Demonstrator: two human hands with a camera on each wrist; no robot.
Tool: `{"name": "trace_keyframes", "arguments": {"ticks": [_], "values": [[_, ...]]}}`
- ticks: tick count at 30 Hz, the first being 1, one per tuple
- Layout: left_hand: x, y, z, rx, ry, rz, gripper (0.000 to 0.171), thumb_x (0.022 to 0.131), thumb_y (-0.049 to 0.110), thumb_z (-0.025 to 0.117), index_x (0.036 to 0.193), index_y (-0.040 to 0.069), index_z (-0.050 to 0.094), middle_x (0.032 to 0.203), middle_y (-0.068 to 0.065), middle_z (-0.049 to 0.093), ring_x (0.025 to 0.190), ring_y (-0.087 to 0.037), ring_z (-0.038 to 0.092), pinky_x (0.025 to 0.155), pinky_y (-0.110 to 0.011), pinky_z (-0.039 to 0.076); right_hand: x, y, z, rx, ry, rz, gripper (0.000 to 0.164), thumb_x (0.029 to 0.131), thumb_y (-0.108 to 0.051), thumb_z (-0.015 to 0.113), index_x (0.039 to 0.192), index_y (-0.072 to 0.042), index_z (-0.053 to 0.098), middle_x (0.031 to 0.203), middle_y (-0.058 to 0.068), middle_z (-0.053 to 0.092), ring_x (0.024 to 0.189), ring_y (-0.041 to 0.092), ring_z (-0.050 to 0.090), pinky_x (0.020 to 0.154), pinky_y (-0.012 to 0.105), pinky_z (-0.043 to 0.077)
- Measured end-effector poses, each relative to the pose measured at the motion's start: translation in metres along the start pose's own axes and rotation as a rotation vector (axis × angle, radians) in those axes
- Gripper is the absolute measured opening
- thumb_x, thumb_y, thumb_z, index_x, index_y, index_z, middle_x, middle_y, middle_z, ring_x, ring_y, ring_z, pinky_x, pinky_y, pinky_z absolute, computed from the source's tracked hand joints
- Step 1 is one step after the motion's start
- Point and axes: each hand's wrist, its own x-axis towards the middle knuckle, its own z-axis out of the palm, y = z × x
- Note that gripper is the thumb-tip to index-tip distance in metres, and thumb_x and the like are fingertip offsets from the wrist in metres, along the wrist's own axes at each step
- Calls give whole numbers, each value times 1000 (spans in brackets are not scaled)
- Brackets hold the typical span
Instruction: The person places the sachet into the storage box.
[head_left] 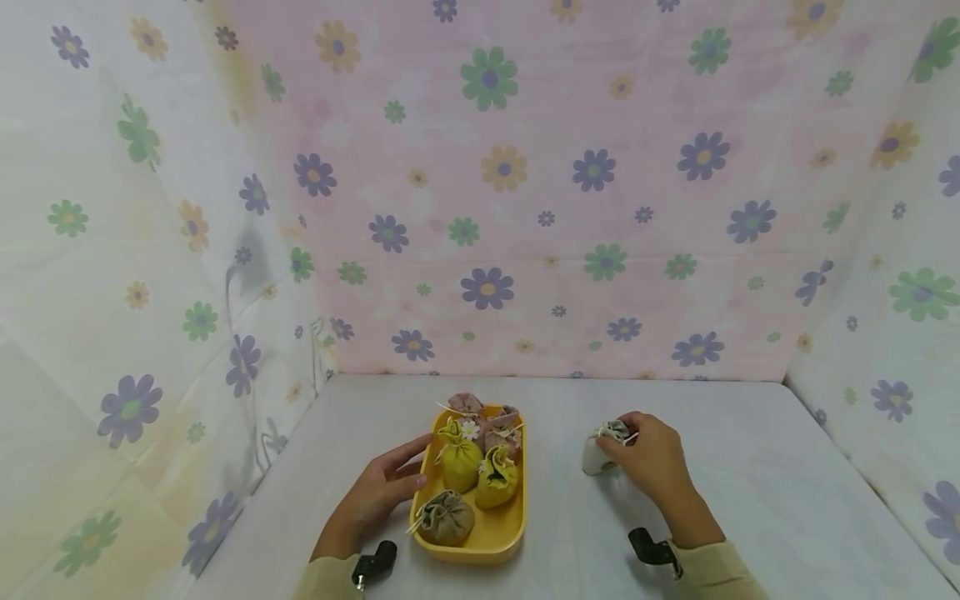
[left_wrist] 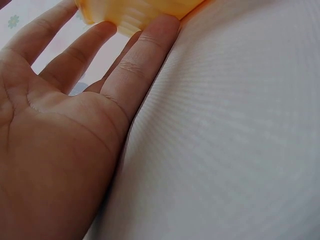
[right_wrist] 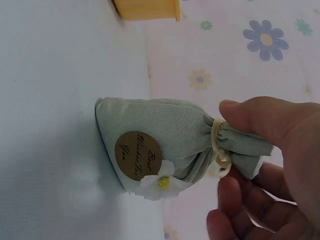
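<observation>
My right hand [head_left: 658, 458] pinches the gathered neck of a pale green drawstring sachet [right_wrist: 165, 130] to the right of a yellow tray [head_left: 491, 533]. The sachet bears a round brown label [right_wrist: 138, 155] and a white cloth flower [right_wrist: 162, 183]; its base is at or just over the table, and I cannot tell which. At the tray's left side is my left hand [head_left: 378, 493], its fingers extended to the wall. In the left wrist view those fingers [left_wrist: 150, 60] touch the tray's side, the palm edge low against the table.
Inside the tray sit two yellow sachets [head_left: 459, 467], a grey-brown sachet [head_left: 447, 523] in the near left corner, and pinkish sachets [head_left: 501, 435] at the far end. A white cloth covers the table [head_left: 555, 575]. Flower-patterned curtains [head_left: 540, 275] enclose the back and sides.
</observation>
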Motion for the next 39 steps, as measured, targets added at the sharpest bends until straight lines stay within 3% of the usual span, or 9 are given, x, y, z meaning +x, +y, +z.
{"name": "trace_keyframes", "arguments": {"ticks": [17,25,39], "values": [[1,-1,0,10,7,6,63,94,28,76,151,36,52,165,5,40,151,-37,39,113,-52,48,-3,-8,-7,-1,120,-94,38,88,-37,82,111,-8,74,97,6,71,88,22,65,65,29,51],[0,0,0,15,5,4,63,94,28,76,152,35,52,166,4,39,152,-38,38,114,-52,47,-12,-25,-13,57,169,-109,39,87,-39,83,113,-11,73,102,5,74,88,21,70,62,27,56],[0,0,0,19,4,13,64,94,27,76,152,35,51,166,3,38,152,-39,37,113,-52,48,-31,-57,-18,154,267,-250,31,83,-34,89,103,-15,75,95,-1,73,73,11,71,59,20,58]]}}
